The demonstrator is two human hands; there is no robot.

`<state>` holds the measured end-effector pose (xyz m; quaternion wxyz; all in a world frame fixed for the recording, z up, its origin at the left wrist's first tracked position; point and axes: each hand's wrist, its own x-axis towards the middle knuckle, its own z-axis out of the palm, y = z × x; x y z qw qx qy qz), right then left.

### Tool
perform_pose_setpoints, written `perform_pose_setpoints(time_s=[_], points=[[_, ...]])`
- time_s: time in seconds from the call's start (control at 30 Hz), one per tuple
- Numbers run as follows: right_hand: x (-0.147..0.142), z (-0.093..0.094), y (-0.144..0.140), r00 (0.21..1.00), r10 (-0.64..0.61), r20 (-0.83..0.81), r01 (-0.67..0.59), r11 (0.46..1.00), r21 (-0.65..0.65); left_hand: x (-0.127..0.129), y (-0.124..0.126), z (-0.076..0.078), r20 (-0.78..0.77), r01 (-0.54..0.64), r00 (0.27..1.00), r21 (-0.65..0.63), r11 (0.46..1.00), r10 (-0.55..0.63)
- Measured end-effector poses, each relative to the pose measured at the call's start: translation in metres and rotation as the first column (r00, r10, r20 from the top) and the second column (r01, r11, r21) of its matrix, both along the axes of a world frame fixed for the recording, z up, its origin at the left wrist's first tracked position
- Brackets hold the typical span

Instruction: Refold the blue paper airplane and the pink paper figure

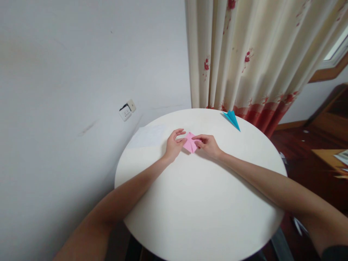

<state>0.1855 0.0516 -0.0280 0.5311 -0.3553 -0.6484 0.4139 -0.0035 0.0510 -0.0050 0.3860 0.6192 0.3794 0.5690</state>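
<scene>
A small folded piece of pink paper [190, 144], roughly diamond-shaped with creases down its middle, is between my two hands just above the white table. My left hand [174, 144] grips its left corner, the thumb on top and the other fingers curved beyond it. On the opposite side, my right hand [207, 144] pinches the right part of the paper between thumb and forefinger. The fingers hide part of the right corner.
A blue paper plane [232, 120] lies near the far right edge of the round white table [201, 203]. White paper [146, 137] rests at the table's left. A wall with a socket [125, 112] borders the left; a flowered curtain [233, 54] hangs behind.
</scene>
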Motion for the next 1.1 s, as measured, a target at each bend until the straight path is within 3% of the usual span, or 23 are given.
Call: perform_pose_setpoints(time_s=[0.17,0.37,0.5,0.77,0.87,1.1], points=[[0.0,0.0012,0.0015,0.999,-0.042,-0.016,0.042,0.999,-0.005,0.0001,0.0023,-0.0001,-0.072,-0.064,0.995,0.044,0.997,0.067],[0.0054,-0.0021,0.0079,0.995,-0.101,-0.026,0.101,0.994,0.028,-0.0012,0.0013,-0.0034,0.041,0.057,0.998,-0.2,0.978,-0.049],[0.0067,-0.0037,0.0091,0.994,-0.105,-0.033,0.106,0.993,0.043,-0.0029,0.001,-0.0043,0.096,0.042,0.995,-0.233,0.971,-0.02],[0.0073,-0.0026,0.0083,0.993,-0.112,-0.024,0.113,0.992,0.056,-0.0049,-0.0005,-0.0035,0.144,0.143,0.986,-0.506,0.851,-0.08],[0.0067,-0.002,0.0079,0.994,-0.107,-0.025,0.108,0.993,0.049,-0.0052,-0.0025,-0.0019,0.11,0.179,0.984,-0.497,0.849,-0.143],[0.0052,-0.0024,0.0078,0.993,-0.114,-0.014,0.114,0.993,0.008,-0.0031,0.0016,-0.0017,-0.003,0.12,0.992,-0.233,0.965,-0.124]])
